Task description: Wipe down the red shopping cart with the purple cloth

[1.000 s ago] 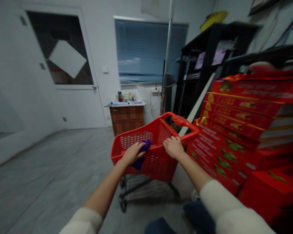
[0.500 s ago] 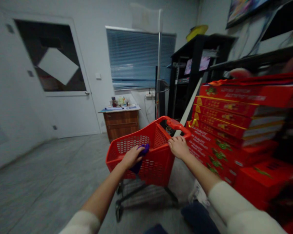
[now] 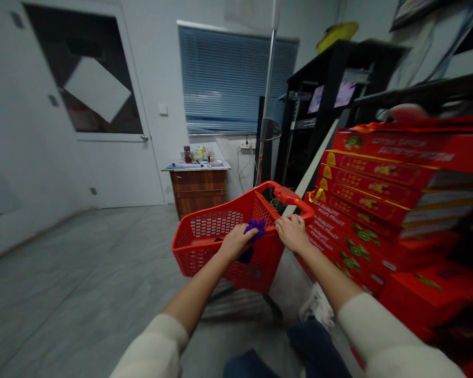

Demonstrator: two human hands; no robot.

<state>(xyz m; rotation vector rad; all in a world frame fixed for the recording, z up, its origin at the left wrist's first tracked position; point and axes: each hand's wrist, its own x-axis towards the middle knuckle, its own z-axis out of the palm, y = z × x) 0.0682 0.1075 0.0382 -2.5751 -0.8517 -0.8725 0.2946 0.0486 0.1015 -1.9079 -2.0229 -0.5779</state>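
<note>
A red plastic shopping cart (image 3: 205, 257) with perforated sides and dark legs stands in front of me. At its near side rim, my left hand (image 3: 238, 240) is closed on a purple cloth (image 3: 256, 228), part of which hangs dark against the cart's outer side. My right hand (image 3: 292, 231) grips the cart's rim near the corner, just below the red handle (image 3: 289, 197). Its fingers are bent over the edge. A dark bit shows inside the basket by my left hand, too small to make out.
Stacked red boxes (image 3: 362, 231) rise close on the right. Behind the cart are a brown wooden cabinet (image 3: 199, 189) with small bottles on top, a metal pole (image 3: 268, 84) and a black rack (image 3: 331, 68). A white door (image 3: 114, 173) is at the left.
My left hand has slid right along the cart's rim with the purple cloth, closer to my right hand. My right hand remains at the rim. The view has tilted down slightly.
</note>
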